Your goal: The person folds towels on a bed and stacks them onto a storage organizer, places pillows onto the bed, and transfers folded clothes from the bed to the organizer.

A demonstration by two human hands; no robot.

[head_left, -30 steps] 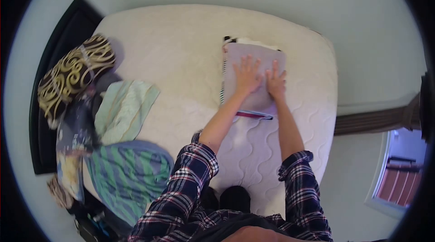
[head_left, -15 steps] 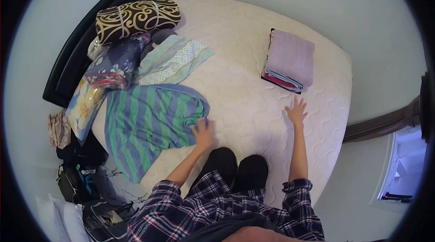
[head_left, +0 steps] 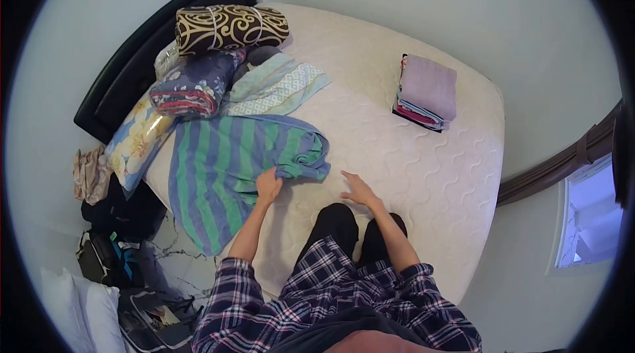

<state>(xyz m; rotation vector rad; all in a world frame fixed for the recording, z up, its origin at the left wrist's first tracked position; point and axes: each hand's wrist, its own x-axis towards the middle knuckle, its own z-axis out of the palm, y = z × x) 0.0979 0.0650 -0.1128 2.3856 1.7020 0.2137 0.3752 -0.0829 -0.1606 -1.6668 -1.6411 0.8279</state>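
A green and blue striped towel (head_left: 225,161) lies spread and rumpled on the left part of the mattress (head_left: 370,82), with its right end bunched up. My left hand (head_left: 268,186) grips the towel's near edge beside that bunched end, fingers closed on the cloth. Just right of the towel, my right hand (head_left: 358,188) hovers above the mattress with its fingers apart, holding nothing. Farther off to the right stands a neat stack of folded cloths (head_left: 428,92), a pale mauve one on top.
Near the dark headboard (head_left: 132,69) are a rolled brown-and-cream patterned blanket (head_left: 231,28), a wrapped floral bundle (head_left: 192,85), a floral pillow (head_left: 135,138) and a pale patterned cloth (head_left: 281,85). Bags (head_left: 109,257) and white pillows (head_left: 83,310) sit at the lower left.
My left hand has moved left and taken hold of the towel's edge. My right hand has come left from near the stack toward the towel. The view has shifted slightly.
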